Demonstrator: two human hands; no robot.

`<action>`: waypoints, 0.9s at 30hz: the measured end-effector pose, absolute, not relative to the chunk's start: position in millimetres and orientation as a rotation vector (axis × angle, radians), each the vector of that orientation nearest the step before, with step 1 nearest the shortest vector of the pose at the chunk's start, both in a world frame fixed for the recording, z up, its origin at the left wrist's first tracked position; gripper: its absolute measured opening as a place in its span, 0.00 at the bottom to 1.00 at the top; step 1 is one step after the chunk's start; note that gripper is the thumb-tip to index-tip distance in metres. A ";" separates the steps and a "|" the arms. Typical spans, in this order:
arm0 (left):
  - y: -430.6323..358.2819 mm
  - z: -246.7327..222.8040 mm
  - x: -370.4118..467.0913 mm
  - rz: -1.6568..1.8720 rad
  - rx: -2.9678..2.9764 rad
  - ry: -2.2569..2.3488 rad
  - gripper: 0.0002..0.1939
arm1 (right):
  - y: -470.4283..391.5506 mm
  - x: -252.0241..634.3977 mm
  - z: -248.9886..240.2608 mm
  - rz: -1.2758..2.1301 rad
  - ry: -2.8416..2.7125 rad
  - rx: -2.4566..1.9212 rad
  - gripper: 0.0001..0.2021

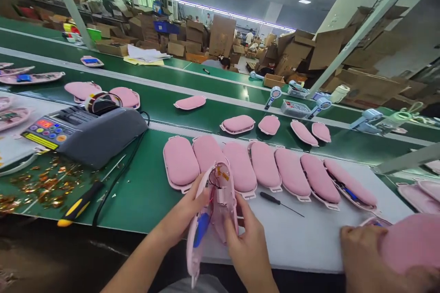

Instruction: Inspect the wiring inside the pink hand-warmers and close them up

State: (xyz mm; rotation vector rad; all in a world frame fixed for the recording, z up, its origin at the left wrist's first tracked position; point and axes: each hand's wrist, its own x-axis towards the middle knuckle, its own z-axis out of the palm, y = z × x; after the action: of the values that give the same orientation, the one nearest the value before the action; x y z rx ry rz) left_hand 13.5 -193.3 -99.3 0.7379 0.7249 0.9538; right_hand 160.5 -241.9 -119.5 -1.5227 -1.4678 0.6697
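Pink is the opened case (pixel 231 181), which the person holds up between both hands, at the near edge of the work table (pixel 144 192). The left hand (pixel 187 206) grips one half by its rim, and the right hand (pixel 245 231) is closed on the other half, with the thumb placed inside of it. The two halves stand apart like a book, and between them I can see thin wires (pixel 211 196), a small white block (pixel 221 196) and a blue part (pixel 202 229). Just behind the hands, seven pink cases (pixel 181 161) lie side by side in a row. Near the right hand, a thin black screwdriver (pixel 270 198) rests on a white mat (pixel 292 242). At the right edge, a co-worker's hand (pixel 362 247) is on another pink cover (pixel 412 242). To the left are a yellow and black screwdriver (pixel 80 203), shiny amber scraps (pixel 44 183) and a grey tape dispenser (pixel 103 132). Farther away, light blue fans (pixel 275 94) stand on the green surface, and behind them are many cardboard boxes (pixel 222 36).
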 end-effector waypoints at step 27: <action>-162.1 -88.7 -0.8 0.639 0.415 0.856 0.41 | -236.9 170.3 -115.5 -0.277 -1.777 -1.681 0.22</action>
State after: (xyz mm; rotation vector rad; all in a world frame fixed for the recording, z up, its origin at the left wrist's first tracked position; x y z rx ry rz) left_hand -0.8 -162.1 -88.7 0.4145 0.8557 0.6393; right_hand 170.3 -236.9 -115.5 -1.6814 -1.7771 -0.2767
